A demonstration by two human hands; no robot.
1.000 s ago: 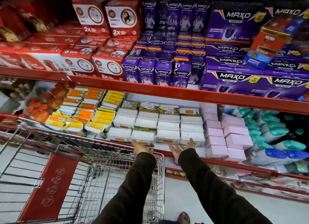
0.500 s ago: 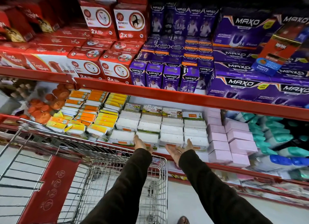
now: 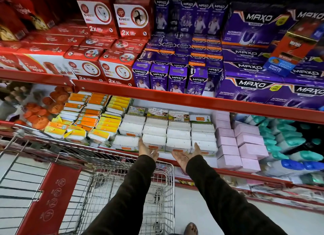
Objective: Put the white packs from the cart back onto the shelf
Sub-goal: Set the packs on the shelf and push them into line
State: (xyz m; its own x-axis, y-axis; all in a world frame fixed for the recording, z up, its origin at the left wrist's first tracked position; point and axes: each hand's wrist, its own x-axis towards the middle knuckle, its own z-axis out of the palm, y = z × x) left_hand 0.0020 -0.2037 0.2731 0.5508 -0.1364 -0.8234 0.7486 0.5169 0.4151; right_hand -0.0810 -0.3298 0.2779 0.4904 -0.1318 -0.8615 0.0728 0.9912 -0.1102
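Observation:
White packs (image 3: 178, 143) stand in stacked rows on the lower shelf (image 3: 228, 171), between yellow-orange packs and pink boxes. My left hand (image 3: 147, 151) is at the shelf's front edge, fingers apart, its thumb against the left side of a front-row white pack (image 3: 154, 141). My right hand (image 3: 186, 156) is palm up and spread just below the front-row packs, its thumb by the rightmost white stack (image 3: 204, 146). Neither hand holds a pack. The wire cart (image 3: 126, 185) is below my arms, and I see no white pack in the visible part of its basket.
Yellow and orange packs (image 3: 98, 122) fill the shelf to the left, pink boxes (image 3: 245, 147) and teal bottles (image 3: 287, 140) to the right. The red upper shelf rail (image 3: 175, 98) overhangs with red and purple MAXO boxes (image 3: 177, 77). The cart's red flap (image 3: 50, 198) is at lower left.
Both hands stay at the front row of white packs, with the right palm turned more upward. The view has shifted slightly.

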